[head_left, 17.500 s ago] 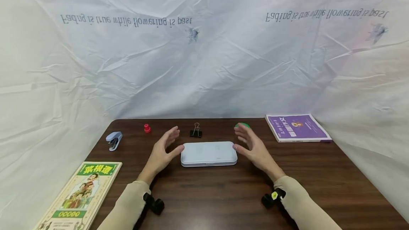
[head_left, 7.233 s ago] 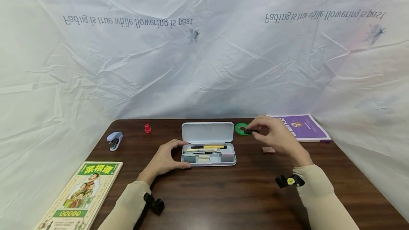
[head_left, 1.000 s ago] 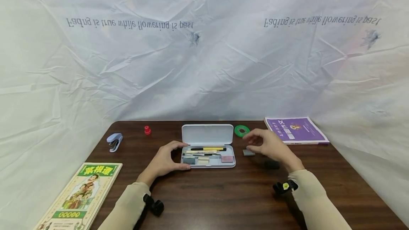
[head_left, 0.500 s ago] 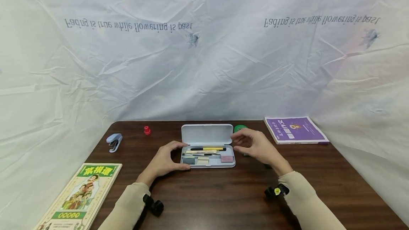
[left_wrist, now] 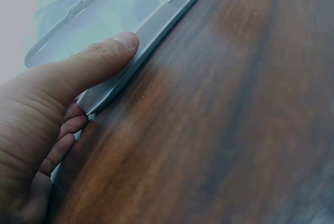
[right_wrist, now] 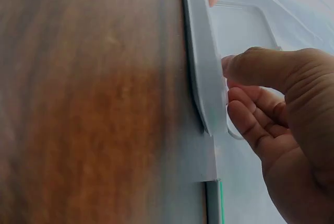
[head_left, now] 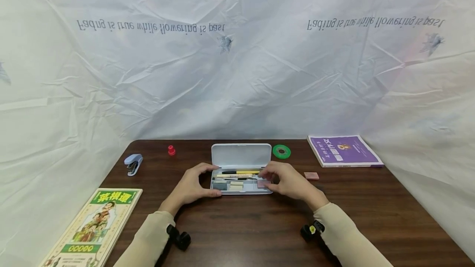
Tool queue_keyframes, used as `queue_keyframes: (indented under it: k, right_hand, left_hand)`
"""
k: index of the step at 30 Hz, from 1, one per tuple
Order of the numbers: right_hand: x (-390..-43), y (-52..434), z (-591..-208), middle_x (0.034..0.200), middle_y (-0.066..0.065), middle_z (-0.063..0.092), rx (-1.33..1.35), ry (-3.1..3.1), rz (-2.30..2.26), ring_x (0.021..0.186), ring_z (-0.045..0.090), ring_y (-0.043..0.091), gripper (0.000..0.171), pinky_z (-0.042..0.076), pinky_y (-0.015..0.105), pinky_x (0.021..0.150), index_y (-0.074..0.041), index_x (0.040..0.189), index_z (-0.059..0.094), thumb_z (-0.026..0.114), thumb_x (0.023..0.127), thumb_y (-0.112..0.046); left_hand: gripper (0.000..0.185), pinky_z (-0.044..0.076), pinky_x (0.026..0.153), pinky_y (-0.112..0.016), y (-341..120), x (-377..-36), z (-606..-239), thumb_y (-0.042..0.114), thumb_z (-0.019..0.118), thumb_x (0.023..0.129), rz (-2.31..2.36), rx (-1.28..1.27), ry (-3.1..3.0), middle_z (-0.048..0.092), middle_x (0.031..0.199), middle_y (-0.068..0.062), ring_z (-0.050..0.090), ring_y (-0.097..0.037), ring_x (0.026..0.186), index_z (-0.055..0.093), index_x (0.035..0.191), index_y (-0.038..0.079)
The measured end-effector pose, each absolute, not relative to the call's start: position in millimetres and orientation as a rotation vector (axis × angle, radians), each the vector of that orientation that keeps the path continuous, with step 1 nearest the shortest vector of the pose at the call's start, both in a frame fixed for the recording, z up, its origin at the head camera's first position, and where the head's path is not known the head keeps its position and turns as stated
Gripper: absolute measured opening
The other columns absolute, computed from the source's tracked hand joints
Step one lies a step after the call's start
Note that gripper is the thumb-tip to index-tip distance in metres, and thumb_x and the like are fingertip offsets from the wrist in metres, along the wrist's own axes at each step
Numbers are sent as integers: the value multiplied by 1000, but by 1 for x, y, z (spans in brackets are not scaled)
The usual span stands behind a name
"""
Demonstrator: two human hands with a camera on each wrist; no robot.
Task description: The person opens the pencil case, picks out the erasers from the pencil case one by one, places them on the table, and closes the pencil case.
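A white pencil case lies with its lid raised at the back. My left hand grips its left end, thumb along the front wall. My right hand is at the right end, thumb and fingertips about a pink eraser in the right compartment; the fingers partly hide it. Inside lie a yellow-and-black pen, other pens, cream blocks and a dark grey block. In the right wrist view the thumb touches near the case rim.
Another pink eraser lies right of the case. Behind it are a green disc and a purple book. On the left are a red bell-shaped piece, a blue stapler and a green-and-cream book.
The case was shut at first and is now open. Blocks have come out onto the table at right. In the last second my right hand moved left into the case; my left hand stayed.
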State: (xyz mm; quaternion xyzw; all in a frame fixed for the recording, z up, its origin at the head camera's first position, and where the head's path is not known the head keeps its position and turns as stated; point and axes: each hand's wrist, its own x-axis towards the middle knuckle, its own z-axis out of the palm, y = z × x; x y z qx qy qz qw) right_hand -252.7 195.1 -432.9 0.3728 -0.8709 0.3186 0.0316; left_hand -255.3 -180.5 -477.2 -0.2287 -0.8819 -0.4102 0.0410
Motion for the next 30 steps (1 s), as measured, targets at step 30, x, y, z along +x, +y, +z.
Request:
queue_keyframes:
  k: [30]
  right_hand:
    - [-249,202,-411,106,-10,73,1112,-2652,974,90,65,8,25,61,31,79,-18,112,85,85,96,1]
  left_hand:
    - [84,49,119,-59,-181,-257,-479,55,104,74,-1254,-697,-2706,69,148,1,61,-28,141,73,146,24]
